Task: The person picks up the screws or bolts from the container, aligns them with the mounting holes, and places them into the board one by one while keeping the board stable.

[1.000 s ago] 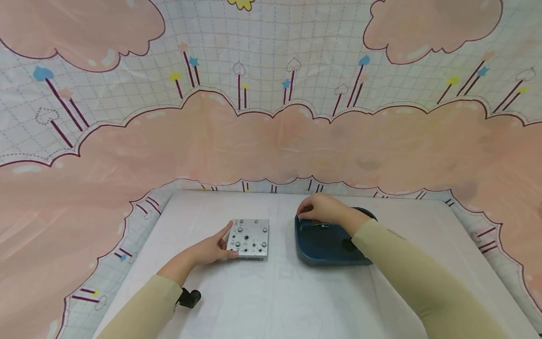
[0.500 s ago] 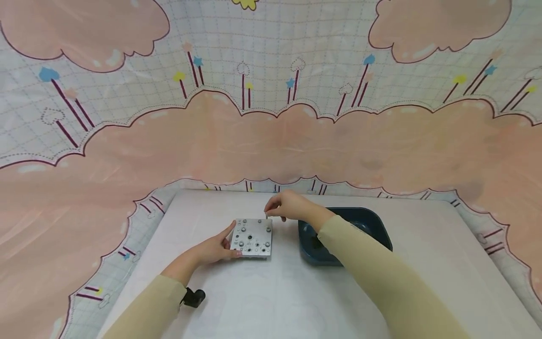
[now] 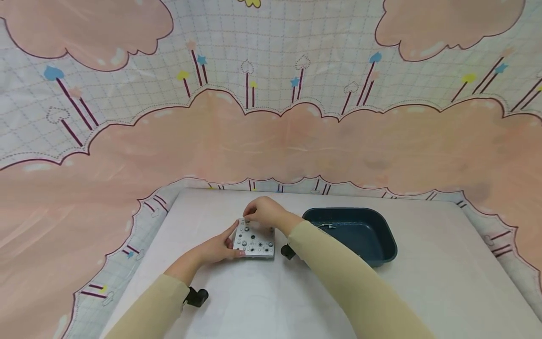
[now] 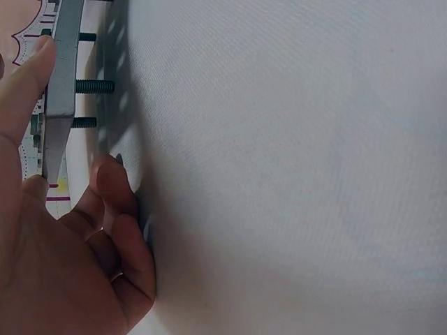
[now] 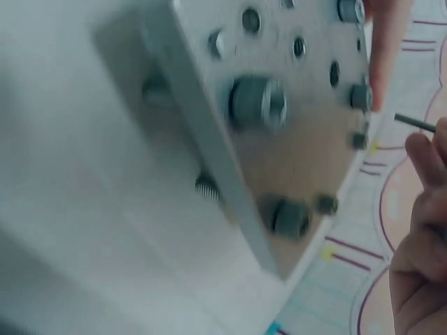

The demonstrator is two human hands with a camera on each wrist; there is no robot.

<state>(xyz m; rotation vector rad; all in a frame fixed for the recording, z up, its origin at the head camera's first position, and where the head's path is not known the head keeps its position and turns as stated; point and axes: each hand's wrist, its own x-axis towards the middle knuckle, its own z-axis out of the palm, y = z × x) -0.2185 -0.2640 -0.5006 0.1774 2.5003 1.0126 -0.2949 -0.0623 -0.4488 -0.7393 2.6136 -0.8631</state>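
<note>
A square silvery metal plate with holes and socket-head screws stands slightly raised on the white table. Threaded screw ends stick out beneath it in the left wrist view. My left hand grips the plate's left side, thumb at the near corner and index finger at the far one. Over the plate's far left part, my right hand pinches a thin metal pin. In the right wrist view the pin's tip shows apart from the plate. The head view hides that tip behind the fingers.
Right of the plate sits a dark blue tray with a few thin metal pieces near its far left corner. My right sleeve crosses its near left side. A patterned curtain hangs behind the white table.
My right hand has left the tray and moved left to the plate's far side, carrying the pin. My left hand keeps its grip on the plate. The head view has shifted slightly.
</note>
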